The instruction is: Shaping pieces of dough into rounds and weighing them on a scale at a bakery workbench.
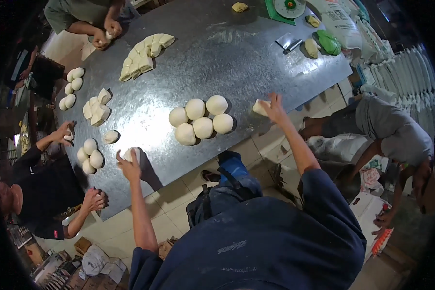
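My left hand is at the near left of the metal table, its fingers curled round a piece of dough. Farther right, close to the table's near edge, my right hand grips another dough piece from its right side. Between my hands sits a cluster of several smooth, round dough balls, touching one another in two rows. A small lump of dough lies just beyond my left hand.
Uncut-looking dough chunks and rougher pieces lie on the left half. At left, a co-worker's hands work near more dough balls; another co-worker's hands hold dough at the far left. A scraper and a scale stand far right.
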The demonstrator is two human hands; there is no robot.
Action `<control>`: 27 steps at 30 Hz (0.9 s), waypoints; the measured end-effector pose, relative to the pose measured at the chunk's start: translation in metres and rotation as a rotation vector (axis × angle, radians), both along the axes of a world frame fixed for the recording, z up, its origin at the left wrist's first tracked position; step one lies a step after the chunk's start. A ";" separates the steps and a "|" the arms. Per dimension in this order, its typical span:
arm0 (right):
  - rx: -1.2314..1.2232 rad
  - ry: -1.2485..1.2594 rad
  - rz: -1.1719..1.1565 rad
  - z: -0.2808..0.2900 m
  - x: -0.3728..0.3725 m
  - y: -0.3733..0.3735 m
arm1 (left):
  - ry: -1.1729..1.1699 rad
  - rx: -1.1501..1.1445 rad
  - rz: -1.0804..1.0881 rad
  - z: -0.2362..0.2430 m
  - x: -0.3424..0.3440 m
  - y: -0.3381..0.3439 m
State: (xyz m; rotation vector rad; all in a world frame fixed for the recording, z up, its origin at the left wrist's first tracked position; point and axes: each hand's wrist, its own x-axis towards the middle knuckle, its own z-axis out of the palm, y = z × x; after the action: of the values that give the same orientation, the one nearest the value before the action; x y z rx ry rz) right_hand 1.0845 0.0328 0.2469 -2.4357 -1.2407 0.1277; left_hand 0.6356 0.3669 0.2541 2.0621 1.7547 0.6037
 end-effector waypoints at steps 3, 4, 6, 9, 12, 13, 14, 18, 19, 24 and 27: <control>-0.004 -0.037 0.021 -0.017 0.027 -0.005 | 0.146 0.299 -0.275 -0.005 0.001 0.000; 0.060 0.320 0.057 -0.020 0.045 -0.004 | 0.125 0.273 -0.301 -0.007 0.004 0.003; -0.059 0.704 -0.058 -0.025 0.089 0.008 | 0.136 0.100 -0.170 -0.010 0.011 0.011; 0.212 0.341 -0.130 -0.014 0.142 0.035 | 0.088 0.005 -0.059 -0.008 0.021 0.019; 0.435 -0.311 -0.336 0.011 0.117 0.052 | 0.123 0.146 -0.105 -0.002 0.024 0.008; 0.561 -0.193 -0.566 0.022 0.089 0.052 | 0.154 0.075 -0.072 0.000 0.024 0.003; 0.428 -0.063 -0.535 0.027 0.058 0.051 | 0.283 0.157 -0.124 0.001 0.026 -0.004; 0.205 -0.464 -0.109 0.025 -0.027 0.041 | 0.341 0.272 -0.126 -0.005 0.036 0.003; 0.174 -0.403 -0.137 0.019 -0.022 0.043 | 0.454 0.295 -0.161 -0.008 0.041 0.011; 0.178 -0.145 -0.406 -0.034 0.050 0.068 | 0.284 0.038 0.082 -0.020 0.066 0.081; 0.281 -0.257 -0.515 -0.045 0.031 0.072 | 0.228 0.300 0.049 -0.020 0.060 0.061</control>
State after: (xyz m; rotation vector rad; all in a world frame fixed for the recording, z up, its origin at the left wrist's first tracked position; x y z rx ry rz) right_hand 1.1157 0.1048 0.2018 -2.4780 -0.6285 -0.4828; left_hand 0.6961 0.4274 0.2338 2.3763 1.9463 0.7069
